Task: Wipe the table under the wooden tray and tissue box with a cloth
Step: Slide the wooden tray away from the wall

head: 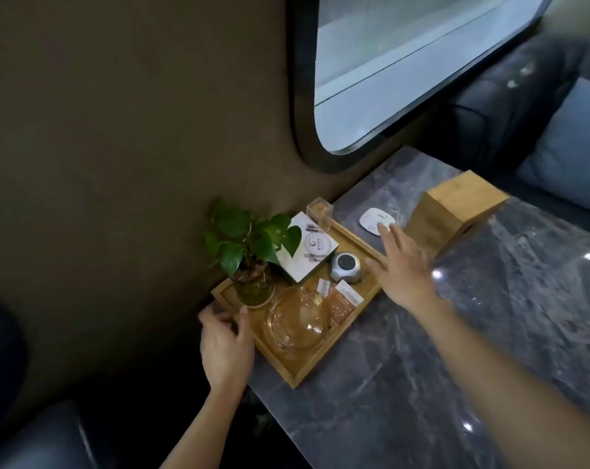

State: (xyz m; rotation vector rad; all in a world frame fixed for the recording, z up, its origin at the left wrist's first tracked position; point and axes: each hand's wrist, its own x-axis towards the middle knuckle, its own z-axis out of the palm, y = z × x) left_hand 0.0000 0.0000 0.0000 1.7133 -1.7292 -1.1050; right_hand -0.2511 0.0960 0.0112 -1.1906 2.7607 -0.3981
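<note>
Two hands on or near the tray [341,344], none holding a cloth. Tray flat on the table [422,384], at its wall-side edge, long axis running away from the viewer. Left hand [226,346] at the tray's near-left corner: thumb over the rim, fingers [209,318] curled round the outer edge, gripping the tray. Right hand [403,265] spread flat, fingers released, thumb tip touching the tray's right rim; nothing grasped. Fingertips of that hand reaching over a white pad [376,221] lying on the table; contact with it not determinable.

Tissue box [451,214] upright on the table, just right of the right fingertips, apart from the tray.

Tray contents, from the left thumb outward: plant [249,245] in a glass pot just beyond the thumb; glass teapot [297,321] to the thumb's right; sachets [342,302] beside the teapot; silver gadget [346,267] just left of the right thumb; white box [307,252] behind it; clear jar [320,211] at the far corner.

Beyond: window [405,62] in the wall, sofa [523,96] with a cushion [571,147] at far right.
</note>
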